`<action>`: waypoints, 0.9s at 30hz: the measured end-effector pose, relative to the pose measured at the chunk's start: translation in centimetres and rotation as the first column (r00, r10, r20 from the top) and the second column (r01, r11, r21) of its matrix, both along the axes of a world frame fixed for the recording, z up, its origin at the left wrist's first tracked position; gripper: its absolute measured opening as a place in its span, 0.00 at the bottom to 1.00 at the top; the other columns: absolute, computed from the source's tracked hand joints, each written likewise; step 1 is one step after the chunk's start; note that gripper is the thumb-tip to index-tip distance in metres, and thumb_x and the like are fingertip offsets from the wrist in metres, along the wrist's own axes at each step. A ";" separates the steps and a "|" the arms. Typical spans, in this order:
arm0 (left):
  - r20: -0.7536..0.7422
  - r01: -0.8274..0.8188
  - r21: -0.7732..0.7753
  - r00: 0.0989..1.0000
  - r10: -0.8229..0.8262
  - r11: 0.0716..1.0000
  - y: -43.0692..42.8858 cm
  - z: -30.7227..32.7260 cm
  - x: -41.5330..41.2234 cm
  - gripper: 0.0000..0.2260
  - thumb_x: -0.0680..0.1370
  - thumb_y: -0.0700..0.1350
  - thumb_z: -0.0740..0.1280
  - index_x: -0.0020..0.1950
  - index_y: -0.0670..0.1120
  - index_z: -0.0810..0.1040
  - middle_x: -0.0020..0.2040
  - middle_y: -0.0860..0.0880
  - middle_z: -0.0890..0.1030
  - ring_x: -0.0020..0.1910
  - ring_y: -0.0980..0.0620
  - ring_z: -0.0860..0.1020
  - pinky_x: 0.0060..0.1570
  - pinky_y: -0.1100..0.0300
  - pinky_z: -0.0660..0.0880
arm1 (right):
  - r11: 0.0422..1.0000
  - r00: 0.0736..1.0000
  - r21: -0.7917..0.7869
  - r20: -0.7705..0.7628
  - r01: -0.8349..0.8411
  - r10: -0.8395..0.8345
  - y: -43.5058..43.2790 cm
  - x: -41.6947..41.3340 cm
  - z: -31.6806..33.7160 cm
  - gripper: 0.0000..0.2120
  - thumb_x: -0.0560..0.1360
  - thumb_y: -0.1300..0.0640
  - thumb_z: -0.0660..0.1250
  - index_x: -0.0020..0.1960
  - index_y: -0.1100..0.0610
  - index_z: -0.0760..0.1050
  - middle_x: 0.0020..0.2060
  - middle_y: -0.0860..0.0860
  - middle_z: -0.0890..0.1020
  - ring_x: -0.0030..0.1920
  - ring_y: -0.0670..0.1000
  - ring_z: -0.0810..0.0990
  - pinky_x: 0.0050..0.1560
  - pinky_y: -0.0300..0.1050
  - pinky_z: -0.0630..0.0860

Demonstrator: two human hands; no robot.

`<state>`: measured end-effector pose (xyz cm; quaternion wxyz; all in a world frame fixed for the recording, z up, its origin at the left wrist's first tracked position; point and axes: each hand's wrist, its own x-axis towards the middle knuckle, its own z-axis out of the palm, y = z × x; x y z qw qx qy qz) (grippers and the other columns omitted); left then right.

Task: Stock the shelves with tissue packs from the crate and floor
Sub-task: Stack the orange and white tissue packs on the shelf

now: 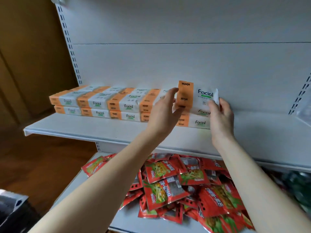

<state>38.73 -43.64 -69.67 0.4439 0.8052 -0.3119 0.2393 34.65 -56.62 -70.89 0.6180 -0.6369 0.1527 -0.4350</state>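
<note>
An orange-and-white "Facial" tissue pack point(196, 96) is tilted up on top of the right end of the stacked packs. My left hand point(164, 111) grips its orange left end, thumb and fingers curled round it. My right hand point(220, 113) pinches its white right end. Beneath it lie two more packs point(200, 122). A row of stacked tissue packs point(101, 102), two layers high and two deep, runs left along the white shelf point(84, 126).
The shelf to the right of the packs is bare white metal up to a slotted upright point(301, 95). On the lower shelf lies a heap of red snack packets point(181, 185). A dark crate corner point(11, 209) shows at the bottom left, over a brown floor.
</note>
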 end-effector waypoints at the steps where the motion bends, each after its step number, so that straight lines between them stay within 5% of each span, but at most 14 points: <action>1: 0.049 -0.021 0.073 0.999 0.018 0.997 -0.6 0.1 0.5 0.19 0.76 0.44 0.66 0.67 0.45 0.70 0.56 0.44 0.79 0.57 0.45 0.75 0.54 0.55 0.70 | 1.000 1.000 0.000 -0.009 0.019 -0.019 -0.7 0.3 0.0 0.06 0.76 0.58 0.61 0.52 0.52 0.74 0.42 0.47 0.77 0.37 0.41 0.73 0.34 0.27 0.68; 5: 0.270 -0.183 0.293 0.957 0.102 0.938 -2.3 -0.3 2.4 0.14 0.75 0.47 0.68 0.58 0.42 0.77 0.50 0.42 0.81 0.51 0.40 0.75 0.50 0.52 0.68 | 0.999 0.995 -0.033 -0.092 0.027 -0.029 -2.8 1.9 -0.5 0.07 0.78 0.57 0.59 0.52 0.55 0.74 0.41 0.50 0.75 0.37 0.47 0.71 0.36 0.38 0.67; 9: 0.413 -0.355 0.356 0.889 0.196 0.864 -2.6 -1.9 3.7 0.20 0.57 0.46 0.81 0.45 0.43 0.82 0.45 0.43 0.82 0.44 0.40 0.81 0.41 0.53 0.77 | 0.997 0.979 -0.072 -0.205 -0.033 0.017 -3.4 3.1 -2.0 0.13 0.79 0.58 0.57 0.35 0.55 0.65 0.30 0.48 0.67 0.29 0.46 0.64 0.25 0.34 0.60; 12: 0.426 -0.362 0.412 0.888 0.175 0.836 -2.4 -2.6 4.2 0.28 0.53 0.49 0.82 0.50 0.45 0.80 0.51 0.43 0.81 0.49 0.40 0.80 0.45 0.50 0.77 | 0.998 0.975 -0.024 -0.217 -0.049 0.043 -3.3 3.6 -2.4 0.11 0.79 0.57 0.55 0.38 0.56 0.68 0.31 0.48 0.70 0.32 0.46 0.66 0.32 0.41 0.63; 18: 0.390 -0.328 0.452 0.909 0.147 0.829 -2.5 -2.9 4.6 0.24 0.54 0.50 0.81 0.47 0.46 0.81 0.47 0.45 0.82 0.46 0.42 0.80 0.44 0.52 0.75 | 0.997 0.976 0.056 -0.209 -0.056 0.067 -3.0 3.9 -2.5 0.09 0.80 0.54 0.54 0.46 0.55 0.71 0.42 0.52 0.77 0.43 0.50 0.73 0.46 0.43 0.68; 27: 0.336 -0.312 0.480 0.929 0.156 0.820 -2.6 -2.6 3.7 0.27 0.54 0.48 0.81 0.50 0.43 0.80 0.49 0.43 0.81 0.49 0.40 0.80 0.48 0.53 0.74 | 0.992 0.983 0.125 -0.181 0.022 0.001 -3.0 3.2 -2.2 0.09 0.79 0.53 0.56 0.45 0.56 0.71 0.33 0.46 0.73 0.33 0.45 0.70 0.35 0.40 0.66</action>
